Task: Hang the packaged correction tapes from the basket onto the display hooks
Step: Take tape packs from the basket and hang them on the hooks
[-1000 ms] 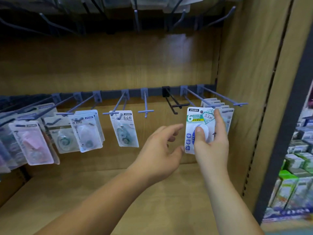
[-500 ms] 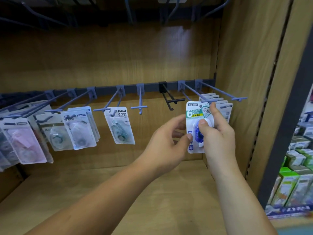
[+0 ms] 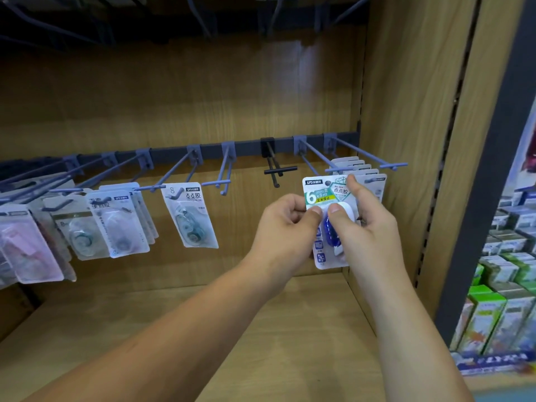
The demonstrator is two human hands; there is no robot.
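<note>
A packaged correction tape [image 3: 324,195], white card with a green "6" label and a blue roller inside, is held upright in front of the right end of the hook rail. My right hand [image 3: 365,227] grips it, thumb on the blister and index finger along its top right corner. My left hand [image 3: 285,227] pinches the package's left edge. Just behind it, several more packages [image 3: 374,181] hang on a grey hook [image 3: 319,158]. The basket is out of view.
Grey display hooks line the dark rail [image 3: 249,147]; one black hook [image 3: 275,169] and a neighbouring grey hook [image 3: 224,175] hang bare. Packages [image 3: 190,216] fill hooks further left. A wooden shelf [image 3: 261,329] lies below, a wooden side panel [image 3: 406,111] on the right, boxed goods [image 3: 501,285] beyond it.
My left hand came in from the left and took hold of the package's left edge. My right hand drew the package slightly down and toward me, its thumb staying on the blister.
</note>
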